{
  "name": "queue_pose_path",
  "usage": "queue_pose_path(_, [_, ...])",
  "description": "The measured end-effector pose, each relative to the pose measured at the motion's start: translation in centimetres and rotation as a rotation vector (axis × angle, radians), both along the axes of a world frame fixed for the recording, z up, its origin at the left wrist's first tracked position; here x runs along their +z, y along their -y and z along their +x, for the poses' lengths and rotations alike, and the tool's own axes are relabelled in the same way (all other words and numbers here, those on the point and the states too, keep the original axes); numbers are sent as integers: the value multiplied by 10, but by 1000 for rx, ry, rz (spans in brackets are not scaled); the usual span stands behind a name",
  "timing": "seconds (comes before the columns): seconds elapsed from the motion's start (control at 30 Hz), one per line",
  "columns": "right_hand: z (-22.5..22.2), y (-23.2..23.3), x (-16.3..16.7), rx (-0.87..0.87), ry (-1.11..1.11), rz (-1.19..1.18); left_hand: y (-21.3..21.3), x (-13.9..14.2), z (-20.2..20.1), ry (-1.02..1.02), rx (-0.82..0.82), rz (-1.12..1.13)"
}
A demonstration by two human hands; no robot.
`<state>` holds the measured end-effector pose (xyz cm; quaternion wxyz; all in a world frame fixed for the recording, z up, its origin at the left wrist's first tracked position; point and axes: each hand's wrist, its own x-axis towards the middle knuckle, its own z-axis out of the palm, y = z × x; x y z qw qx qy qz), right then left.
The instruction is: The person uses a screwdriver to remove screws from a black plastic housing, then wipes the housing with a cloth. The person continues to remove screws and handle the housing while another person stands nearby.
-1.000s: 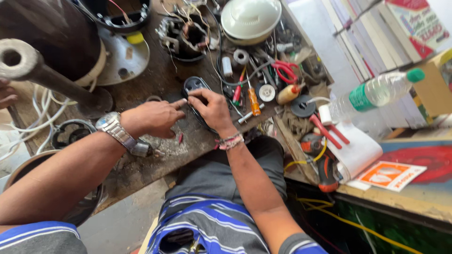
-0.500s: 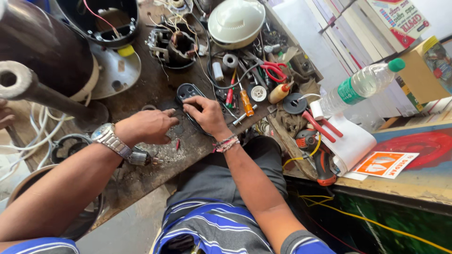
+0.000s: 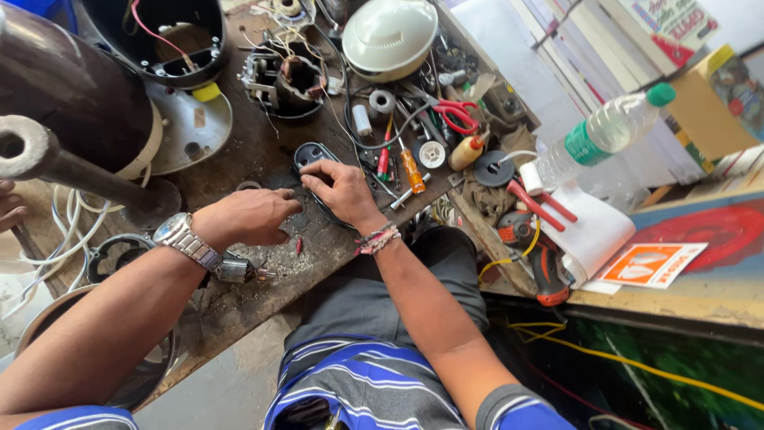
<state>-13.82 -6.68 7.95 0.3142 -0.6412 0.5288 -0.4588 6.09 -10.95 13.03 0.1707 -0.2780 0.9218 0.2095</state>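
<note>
My left hand [image 3: 248,216], a metal watch [image 3: 185,238] on its wrist, rests fingers-down on the worn wooden bench [image 3: 239,306], fingertips pinched on something small that I cannot make out. My right hand [image 3: 344,191], with a beaded wristband, lies just to its right, fingers pressing on a small black oval part [image 3: 309,154] with cut-outs. The two hands almost touch over that part. A small motor rotor [image 3: 235,271] lies on the bench below my left wrist.
A dark motor housing with a shaft [image 3: 64,119] stands at left, a wound stator [image 3: 283,80] and white dome cover [image 3: 390,33] further back. Screwdrivers [image 3: 411,169], red scissors [image 3: 455,116], a plastic bottle [image 3: 602,137], pliers and a drill [image 3: 538,247] crowd the right.
Both hands have stayed on the black part, shifting only slightly. The view has tilted, so everything sits a little lower in the frame.
</note>
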Motion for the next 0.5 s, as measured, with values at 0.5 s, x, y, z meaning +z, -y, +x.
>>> queue_pose_path(0.5, [1,4,-3,11,7,60,3,-7,3,-14,-24,-39])
